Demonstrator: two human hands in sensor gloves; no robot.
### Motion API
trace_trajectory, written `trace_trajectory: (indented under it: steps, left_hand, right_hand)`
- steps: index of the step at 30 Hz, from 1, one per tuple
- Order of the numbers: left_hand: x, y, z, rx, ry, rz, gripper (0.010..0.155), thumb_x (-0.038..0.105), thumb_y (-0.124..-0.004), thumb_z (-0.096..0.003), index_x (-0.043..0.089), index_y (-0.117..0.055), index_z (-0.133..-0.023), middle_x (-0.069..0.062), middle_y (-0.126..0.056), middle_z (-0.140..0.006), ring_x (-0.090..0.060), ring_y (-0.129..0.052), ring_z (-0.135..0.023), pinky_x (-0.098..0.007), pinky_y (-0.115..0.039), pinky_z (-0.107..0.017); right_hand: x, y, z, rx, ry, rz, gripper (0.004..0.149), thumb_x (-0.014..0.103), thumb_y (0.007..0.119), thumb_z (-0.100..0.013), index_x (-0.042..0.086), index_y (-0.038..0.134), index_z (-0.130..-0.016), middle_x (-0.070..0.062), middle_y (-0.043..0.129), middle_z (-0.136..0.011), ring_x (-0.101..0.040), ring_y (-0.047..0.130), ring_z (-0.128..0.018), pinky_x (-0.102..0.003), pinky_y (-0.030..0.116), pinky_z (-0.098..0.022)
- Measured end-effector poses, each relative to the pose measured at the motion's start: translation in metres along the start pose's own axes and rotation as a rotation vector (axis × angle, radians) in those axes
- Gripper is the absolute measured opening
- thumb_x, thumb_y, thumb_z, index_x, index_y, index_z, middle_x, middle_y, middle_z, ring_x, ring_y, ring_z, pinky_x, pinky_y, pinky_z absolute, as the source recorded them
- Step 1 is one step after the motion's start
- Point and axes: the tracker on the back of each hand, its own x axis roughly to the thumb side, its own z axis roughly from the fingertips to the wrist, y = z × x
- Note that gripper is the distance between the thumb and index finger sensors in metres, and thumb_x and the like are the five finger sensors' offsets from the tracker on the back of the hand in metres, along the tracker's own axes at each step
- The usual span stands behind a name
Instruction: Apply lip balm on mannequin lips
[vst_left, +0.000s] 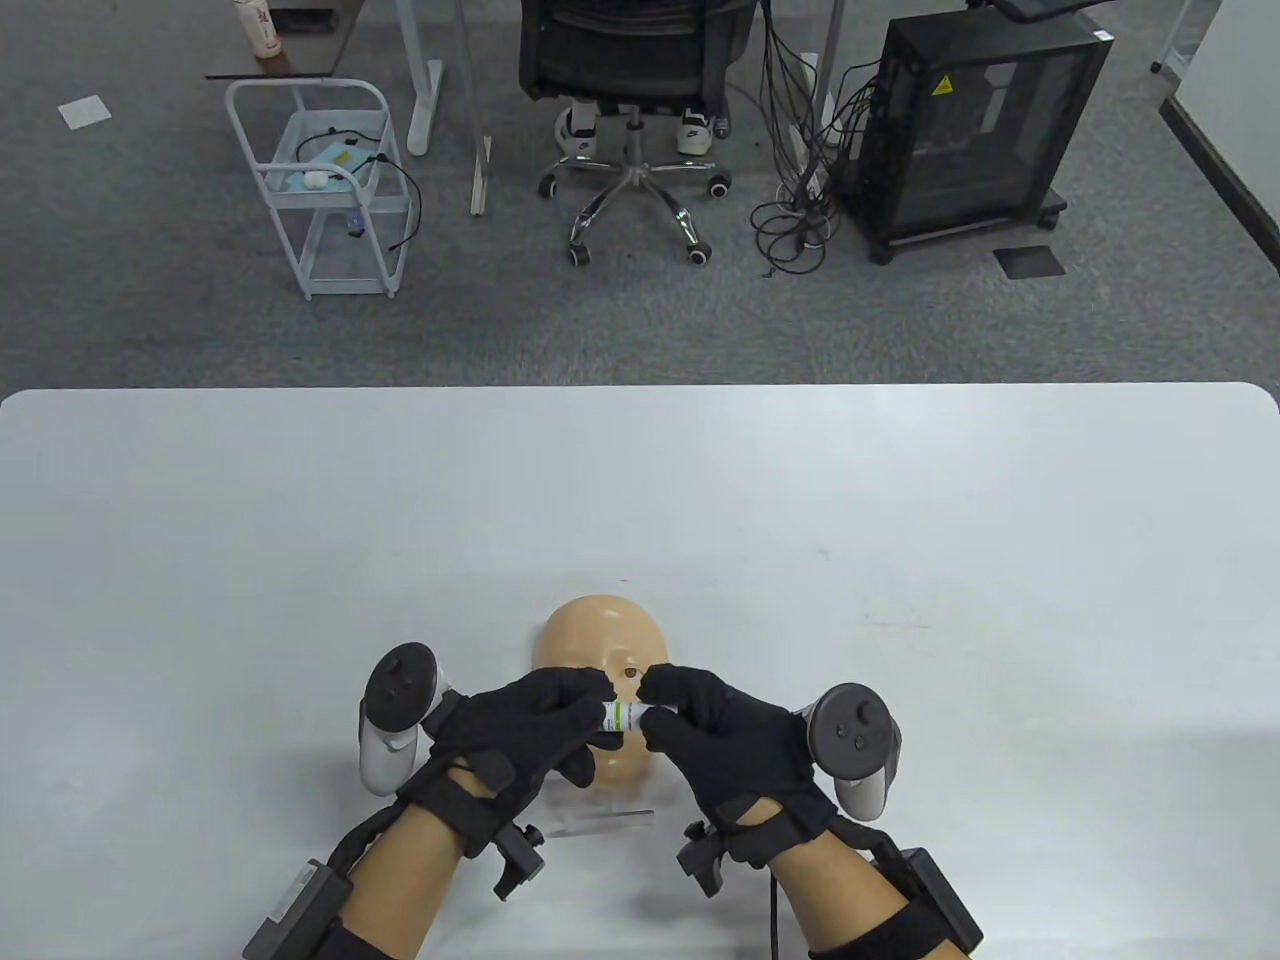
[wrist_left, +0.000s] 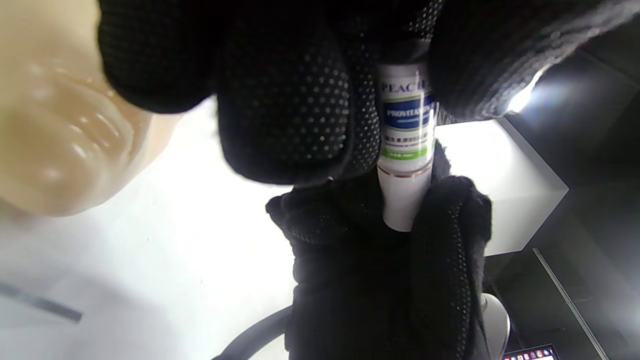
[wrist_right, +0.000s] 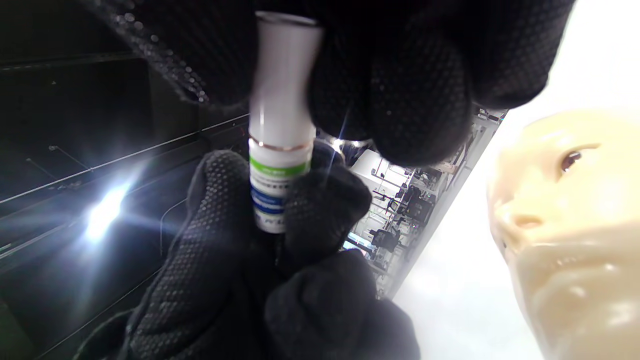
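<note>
A beige mannequin head (vst_left: 598, 635) stands on the white table (vst_left: 900, 560), face toward me. Both hands hold a small lip balm tube (vst_left: 625, 714) level in front of its face. My left hand (vst_left: 590, 715) grips the end with the green and blue label (wrist_left: 405, 125). My right hand (vst_left: 655, 715) pinches the white cap end (wrist_right: 282, 85). The cap sits on the tube, meeting it at a thin gold ring. The mannequin's face shows in the left wrist view (wrist_left: 60, 130) and the right wrist view (wrist_right: 565, 215). In the table view the hands hide its lips.
A clear stand base (vst_left: 600, 822) lies under the mannequin head, between my wrists. The table's far edge is at mid frame. Beyond it on the floor stand an office chair (vst_left: 635, 60), a white cart (vst_left: 320, 190) and a black cabinet (vst_left: 975, 120).
</note>
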Motion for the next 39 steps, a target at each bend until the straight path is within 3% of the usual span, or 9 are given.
trace_trajectory:
  steps: [21,27,31,34,39]
  left_hand:
    - [0.0,-0.004,0.001,0.035,0.007,-0.038,0.055,0.051,-0.092,-0.0552,0.011,-0.08,-0.091,-0.008,-0.107,-0.074,-0.022,-0.112,-0.037,-0.047,-0.09,-0.039]
    - [0.012,0.006,0.005,0.051,-0.029,-0.123,0.05,0.048,-0.09,-0.0574,0.014,-0.08,-0.092,-0.012,-0.103,-0.072,-0.023,-0.108,-0.038,-0.049,-0.087,-0.042]
    - [0.025,0.028,0.012,0.159,-0.065,-0.311,0.048,0.048,-0.092,-0.0575,0.015,-0.081,-0.09,-0.013,-0.102,-0.067,-0.021,-0.103,-0.034,-0.05,-0.084,-0.041]
    - [0.029,0.046,0.016,0.215,-0.046,-0.538,0.047,0.049,-0.093,-0.0566,0.017,-0.082,-0.089,-0.012,-0.1,-0.063,-0.02,-0.098,-0.032,-0.051,-0.082,-0.043]
    - [0.025,0.061,0.017,0.252,0.073,-0.857,0.047,0.048,-0.097,-0.0548,0.018,-0.083,-0.087,-0.014,-0.098,-0.059,-0.02,-0.095,-0.031,-0.053,-0.08,-0.045]
  right_hand:
    - [0.002,0.002,-0.001,0.005,0.008,0.025,0.051,0.045,0.091,-0.048,0.017,0.082,-0.089,-0.007,0.102,-0.073,-0.029,0.107,-0.055,-0.05,0.087,-0.052]
    - [0.008,0.004,-0.001,0.046,-0.058,0.126,0.058,0.05,0.088,-0.05,0.016,0.076,-0.095,-0.012,0.091,-0.087,-0.037,0.098,-0.07,-0.055,0.078,-0.058]
    - [0.019,-0.01,-0.001,-0.01,-0.126,0.365,0.061,0.055,0.086,-0.05,0.018,0.075,-0.097,-0.013,0.084,-0.096,-0.04,0.089,-0.082,-0.06,0.07,-0.063]
    - [0.021,-0.023,-0.001,-0.083,-0.064,0.492,0.066,0.059,0.086,-0.049,0.018,0.073,-0.099,-0.015,0.074,-0.104,-0.045,0.076,-0.092,-0.067,0.057,-0.067]
    - [0.016,-0.037,-0.005,-0.072,0.025,0.65,0.076,0.064,0.086,-0.049,0.02,0.062,-0.107,-0.016,0.061,-0.114,-0.049,0.062,-0.101,-0.071,0.048,-0.069]
